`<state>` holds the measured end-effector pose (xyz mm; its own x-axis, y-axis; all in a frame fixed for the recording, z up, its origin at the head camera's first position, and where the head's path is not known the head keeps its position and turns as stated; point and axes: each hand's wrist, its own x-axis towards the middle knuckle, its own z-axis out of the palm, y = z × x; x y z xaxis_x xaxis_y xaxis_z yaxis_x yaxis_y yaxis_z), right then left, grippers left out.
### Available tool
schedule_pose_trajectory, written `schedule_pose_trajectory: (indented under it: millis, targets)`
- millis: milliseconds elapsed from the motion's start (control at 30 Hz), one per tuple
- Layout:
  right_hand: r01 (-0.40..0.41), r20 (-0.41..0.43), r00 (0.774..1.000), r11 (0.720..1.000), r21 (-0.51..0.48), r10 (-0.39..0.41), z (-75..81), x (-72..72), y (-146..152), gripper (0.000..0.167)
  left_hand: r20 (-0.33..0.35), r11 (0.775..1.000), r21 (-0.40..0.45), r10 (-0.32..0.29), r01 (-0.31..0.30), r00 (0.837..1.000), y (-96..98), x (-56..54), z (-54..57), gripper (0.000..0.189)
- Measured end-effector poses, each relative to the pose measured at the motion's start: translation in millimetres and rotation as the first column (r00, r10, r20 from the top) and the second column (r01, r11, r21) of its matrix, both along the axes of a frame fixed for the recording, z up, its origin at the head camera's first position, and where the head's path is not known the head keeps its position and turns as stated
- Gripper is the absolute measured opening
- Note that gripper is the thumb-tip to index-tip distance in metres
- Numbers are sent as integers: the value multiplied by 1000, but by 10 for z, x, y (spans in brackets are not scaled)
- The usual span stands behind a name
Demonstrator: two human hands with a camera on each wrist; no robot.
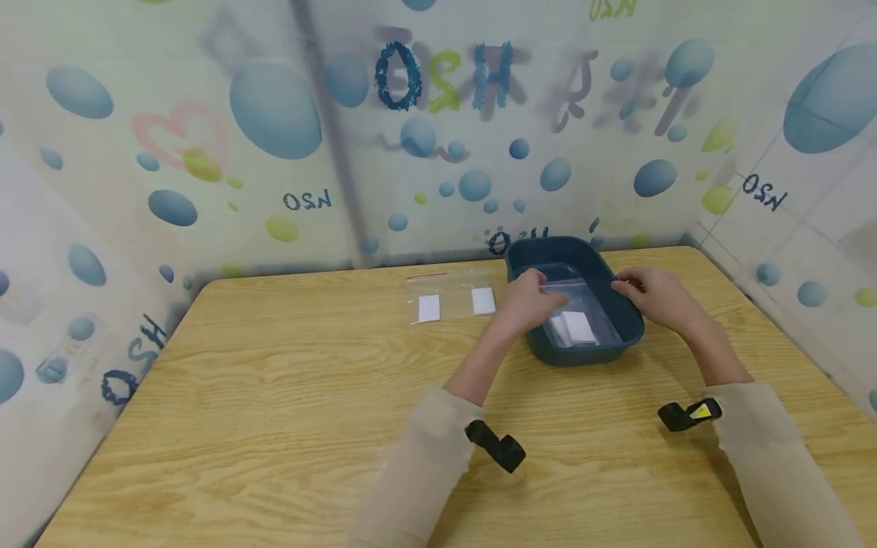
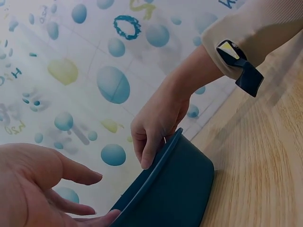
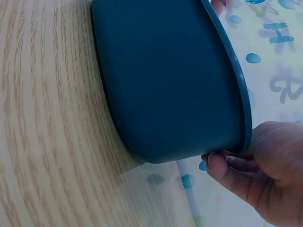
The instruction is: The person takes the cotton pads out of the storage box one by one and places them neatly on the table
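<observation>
A dark blue plastic tub (image 1: 578, 354) stands toward the back right of the table. In it lies a clear zip bag (image 1: 596, 301) holding white squares (image 1: 578, 326). My left hand (image 1: 530, 302) reaches over the tub's left side, above the bag's zip edge. In the left wrist view its fingers (image 2: 78, 171) are loosely spread, the lowest one right at the rim. My right hand (image 1: 659, 297) grips the tub's right rim, the thumb (image 3: 218, 166) against the outer wall and the other fingers bent over the edge.
Left of the tub, another clear zip bag (image 1: 452, 293) with two white squares lies flat on the wooden table (image 1: 274, 396). Behind the table hangs a backdrop (image 1: 418, 183) printed with blue and green bubbles. Each sleeve carries a black strap mount (image 1: 503, 450).
</observation>
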<state>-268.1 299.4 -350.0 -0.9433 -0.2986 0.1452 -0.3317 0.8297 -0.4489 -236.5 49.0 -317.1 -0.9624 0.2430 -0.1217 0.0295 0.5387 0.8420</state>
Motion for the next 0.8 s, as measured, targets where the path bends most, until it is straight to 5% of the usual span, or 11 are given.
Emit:
schedule_pose_trajectory:
  millis: [467,800]
  targets:
    - [-8,7,1000,1000,-13,8,15,14,2,32,118,1000,-9,23,-22,993,204,-4,-30,79]
    - [-11,13,1000,1000,-17,11,2,4,-3,33,138,998,-52,46,-40,989,342,-48,-111,80]
